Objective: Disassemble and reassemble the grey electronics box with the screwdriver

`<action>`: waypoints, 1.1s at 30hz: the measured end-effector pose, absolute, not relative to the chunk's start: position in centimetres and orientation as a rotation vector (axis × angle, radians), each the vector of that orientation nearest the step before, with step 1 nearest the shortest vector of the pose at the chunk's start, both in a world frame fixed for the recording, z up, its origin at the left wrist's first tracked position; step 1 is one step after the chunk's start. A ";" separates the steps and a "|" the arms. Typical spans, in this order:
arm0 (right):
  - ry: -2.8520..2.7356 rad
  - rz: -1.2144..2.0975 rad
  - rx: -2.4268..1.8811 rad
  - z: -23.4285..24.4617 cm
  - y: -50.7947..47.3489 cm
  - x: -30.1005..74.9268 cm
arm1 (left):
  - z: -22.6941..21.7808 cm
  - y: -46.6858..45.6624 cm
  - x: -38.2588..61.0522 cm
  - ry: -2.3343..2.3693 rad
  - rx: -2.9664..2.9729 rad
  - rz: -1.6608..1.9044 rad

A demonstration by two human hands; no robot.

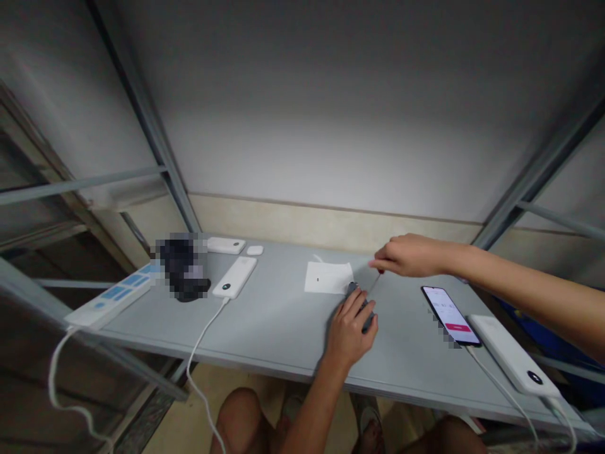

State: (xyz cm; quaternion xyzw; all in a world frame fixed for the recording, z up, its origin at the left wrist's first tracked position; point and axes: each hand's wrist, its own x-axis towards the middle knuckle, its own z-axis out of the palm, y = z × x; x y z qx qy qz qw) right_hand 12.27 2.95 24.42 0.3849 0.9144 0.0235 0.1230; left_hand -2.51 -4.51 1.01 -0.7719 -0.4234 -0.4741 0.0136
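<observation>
My left hand (352,325) is wrapped over a dark grey, oblong object (367,318) and presses it against the table; the fingers cover most of it, so its kind is unclear. Above and to the right, my right hand (401,255) is closed around the small reddish handle of a thin screwdriver (374,283). Its shaft slants down toward the far end of the grey object; whether the tip touches is too small to tell. Just beyond my left hand lies a white sheet of paper (328,278) with a tiny dark piece (318,279) on it.
On the grey table (283,315), a lit phone (450,315) and a white power bank (510,353) lie at right, with cables. At left are another power bank (235,277), a white box (225,245), a small white case (255,250), a blurred dark object (182,265) and a power strip (113,296).
</observation>
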 end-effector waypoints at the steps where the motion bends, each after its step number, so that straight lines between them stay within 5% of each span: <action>1: 2.717 0.080 1.192 24.4 3.8 12.3 | 1.0 -4.5 -2.5 -1.315 -2.407 -1.475; 13: 2.900 -0.113 1.275 13.0 8.3 6.4 | 1.3 -5.3 -2.8 -1.185 -2.460 -1.520; 33: 2.937 -0.154 1.349 9.9 8.6 7.1 | 1.9 -5.6 -3.2 -1.223 -2.495 -1.542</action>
